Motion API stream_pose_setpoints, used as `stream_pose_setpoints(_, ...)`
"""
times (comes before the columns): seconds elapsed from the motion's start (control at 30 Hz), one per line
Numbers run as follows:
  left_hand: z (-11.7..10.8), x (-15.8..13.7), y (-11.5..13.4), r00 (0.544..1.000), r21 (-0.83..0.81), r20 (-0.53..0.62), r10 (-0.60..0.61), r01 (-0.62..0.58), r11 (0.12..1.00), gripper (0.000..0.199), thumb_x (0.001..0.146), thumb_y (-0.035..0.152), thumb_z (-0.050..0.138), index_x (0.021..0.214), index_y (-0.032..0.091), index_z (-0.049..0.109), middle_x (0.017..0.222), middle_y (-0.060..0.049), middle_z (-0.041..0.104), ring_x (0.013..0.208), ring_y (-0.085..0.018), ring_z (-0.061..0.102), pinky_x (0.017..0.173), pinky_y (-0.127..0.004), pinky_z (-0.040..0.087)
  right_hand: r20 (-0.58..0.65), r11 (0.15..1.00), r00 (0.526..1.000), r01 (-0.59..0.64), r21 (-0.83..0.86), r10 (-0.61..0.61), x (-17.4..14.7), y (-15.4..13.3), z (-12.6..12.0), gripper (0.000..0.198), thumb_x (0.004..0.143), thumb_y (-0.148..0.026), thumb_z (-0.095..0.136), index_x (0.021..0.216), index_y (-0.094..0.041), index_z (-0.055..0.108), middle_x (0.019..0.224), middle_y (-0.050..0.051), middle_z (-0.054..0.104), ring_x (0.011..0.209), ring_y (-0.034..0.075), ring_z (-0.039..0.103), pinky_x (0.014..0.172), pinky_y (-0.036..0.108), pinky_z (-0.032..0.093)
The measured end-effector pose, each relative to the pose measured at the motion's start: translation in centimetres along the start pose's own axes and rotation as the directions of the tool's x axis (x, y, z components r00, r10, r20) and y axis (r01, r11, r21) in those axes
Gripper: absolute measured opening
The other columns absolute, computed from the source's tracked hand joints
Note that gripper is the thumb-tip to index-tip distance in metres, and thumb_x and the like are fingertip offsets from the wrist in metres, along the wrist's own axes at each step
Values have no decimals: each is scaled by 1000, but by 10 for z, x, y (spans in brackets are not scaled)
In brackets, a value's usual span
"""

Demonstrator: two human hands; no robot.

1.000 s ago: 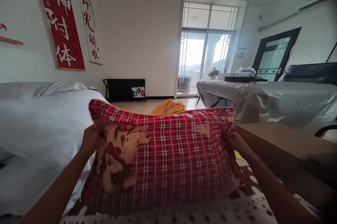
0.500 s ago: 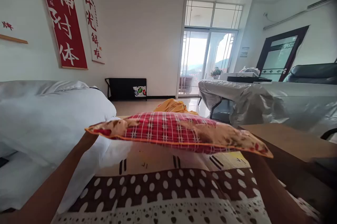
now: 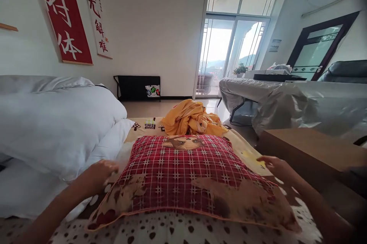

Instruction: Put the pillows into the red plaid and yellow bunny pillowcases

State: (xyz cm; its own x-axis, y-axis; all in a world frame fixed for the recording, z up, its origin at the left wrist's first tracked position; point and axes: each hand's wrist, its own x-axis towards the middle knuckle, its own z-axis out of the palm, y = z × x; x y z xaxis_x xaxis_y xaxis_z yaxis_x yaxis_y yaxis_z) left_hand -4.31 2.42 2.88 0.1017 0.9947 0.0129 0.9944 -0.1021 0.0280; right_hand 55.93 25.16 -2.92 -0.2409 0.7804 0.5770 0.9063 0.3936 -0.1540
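A red plaid pillow (image 3: 174, 171) with animal pictures and orange piping lies flat on the patterned bed sheet (image 3: 160, 228). My left hand (image 3: 104, 171) hovers just off the pillow's left side, beside the white bedding; its fingers are a little bent, slightly blurred, and hold nothing. Off the pillow's right edge is my right hand (image 3: 272, 164), apart from the cloth, with its fingers loosely spread and empty. Beyond the pillow's far edge, a crumpled orange cloth (image 3: 186, 118) rests on the bed.
A big pile of white bedding (image 3: 57, 122) rises on the left. To the right stands a brown wooden cabinet (image 3: 309, 144), with a plastic-covered table (image 3: 286, 95) behind it. Against the far wall is a black folded item (image 3: 130, 87), left of the glass door (image 3: 223, 53).
The pillow, held up at both ends before, has come down flat onto the bed. Both hands have let go and moved to its sides. The view has tilted downward.
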Motion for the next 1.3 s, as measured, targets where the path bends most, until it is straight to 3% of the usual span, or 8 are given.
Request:
stream_pose_setpoints(0.03, -10, 19, 18, 998, -19, -55, 44, -45, 999, 40, 74, 8, 35, 93, 20, 68, 92, -8, 70, 89, -24, 64, 83, -36, 46, 167, 1000, 986, -24, -1, 24, 14, -25, 2, 46, 84, -36, 34, 82, -16, 75, 81, 18, 71, 68, 27, 66, 64, 41, 50)
stream_pose_setpoints(0.17, -16, 116, 94, 977, -128, -208, 55, -83, 988, 48, 87, 16, 32, 129, 18, 54, 140, -8, 51, 131, -19, 44, 110, -33, 31, 229, 989, 962, 135, 61, -146, 57, -159, 36, 48, 93, -46, 33, 131, -27, 55, 138, 6, 52, 123, 26, 51, 102, 46, 38)
stream_pose_setpoints(0.33, 52, 188, 147, 990, -163, -128, -64, 42, 986, 55, 95, 41, 25, 142, 18, 40, 150, -10, 36, 141, -26, 28, 115, -53, 20, 324, 995, 942, 76, 65, -93, 44, -249, 101, 53, 98, -48, 26, 142, -23, 41, 150, 7, 35, 140, 23, 28, 112, 50, 21)
stream_pose_setpoints(0.47, 95, 189, 132, 987, -170, -119, -111, 90, 981, 59, 94, 54, 22, 147, 28, 31, 156, -1, 23, 145, -21, 18, 117, -54, 11, 285, 997, 957, 43, 58, -58, 22, -232, 127, 54, 98, -49, 25, 145, -23, 37, 153, 6, 30, 141, 19, 26, 114, 43, 18)
stream_pose_setpoints(0.7, 117, 158, 65, 947, -202, -173, -272, 236, 951, 59, 95, 54, 22, 149, 30, 22, 158, -1, 15, 146, -22, 13, 116, -56, 9, 294, 982, 940, -145, -119, 175, 23, -166, 120, 59, 96, -54, 24, 147, -25, 32, 153, 6, 30, 142, 21, 22, 115, 48, 14)
stream_pose_setpoints(0.97, 158, 129, 27, 889, -399, -361, -281, 125, 908, 56, 98, 46, 21, 149, 25, 23, 157, -9, 21, 144, -22, 19, 114, -50, 22, 152, 950, 967, -235, 205, 206, -57, -74, 130, 62, 94, -57, 21, 145, -24, 35, 145, 8, 43, 135, 23, 37, 111, 48, 29)
stream_pose_setpoints(1.17, 161, 122, 20, 891, -511, -333, -309, 105, 853, 59, 96, 49, 21, 149, 22, 24, 157, -8, 22, 145, -22, 17, 115, -43, 25, 175, 952, 962, -239, 189, 207, -100, -58, 105, 66, 94, -54, 19, 143, -15, 39, 140, 11, 49, 131, 22, 44, 108, 40, 38)
stream_pose_setpoints(1.3, 143, 112, -2, 924, -517, -249, -291, 128, 847, 59, 95, 48, 24, 146, 20, 31, 145, -11, 44, 131, -24, 46, 102, -39, 44, 196, 992, 972, -124, -27, 126, -143, -46, 89, 59, 92, -47, 22, 138, -19, 47, 137, 9, 53, 127, 24, 48, 106, 42, 39)
